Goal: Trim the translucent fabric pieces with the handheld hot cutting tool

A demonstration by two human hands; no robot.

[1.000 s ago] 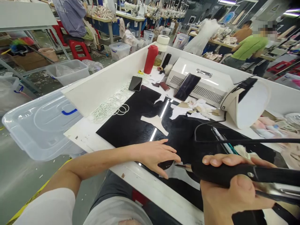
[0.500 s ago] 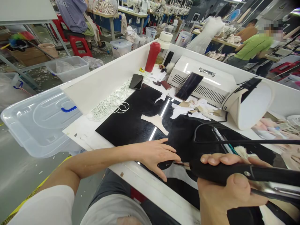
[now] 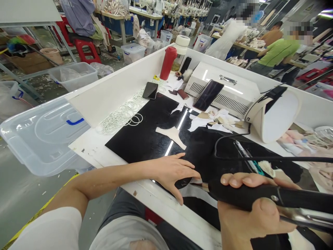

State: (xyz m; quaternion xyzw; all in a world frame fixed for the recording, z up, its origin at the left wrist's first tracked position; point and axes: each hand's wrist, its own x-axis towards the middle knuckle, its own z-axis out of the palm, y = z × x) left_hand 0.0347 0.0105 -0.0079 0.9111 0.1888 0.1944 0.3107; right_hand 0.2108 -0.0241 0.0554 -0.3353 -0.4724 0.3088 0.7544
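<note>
My right hand (image 3: 249, 208) grips a black-handled tool (image 3: 239, 191) with a screw in its side and a narrow metal tip pointing left; I cannot make out its exact kind. That tip hovers over or touches a pale curved piece (image 3: 200, 194) on the black mat (image 3: 135, 139). My left hand (image 3: 171, 173) lies palm down at the mat's near edge, fingers spread, its fingertips close to the metal tip. Beyond it a cream cut-out piece (image 3: 171, 134) rests flat. Part of the pale piece is hidden under my hands and the tool.
Pale elastic loops (image 3: 119, 116) and a phone (image 3: 150, 91) lie left. Behind are a red flask (image 3: 168, 63), a white vented box (image 3: 226, 86), another phone (image 3: 208, 94), scraps (image 3: 200, 121) and a white cone-shaped lamp (image 3: 270, 114). A black cord (image 3: 275, 159) crosses right. Co-workers sit beyond.
The tool and my right hand have shifted very slightly left. My left hand stays spread in nearly the same place. The whole view has drifted a little.
</note>
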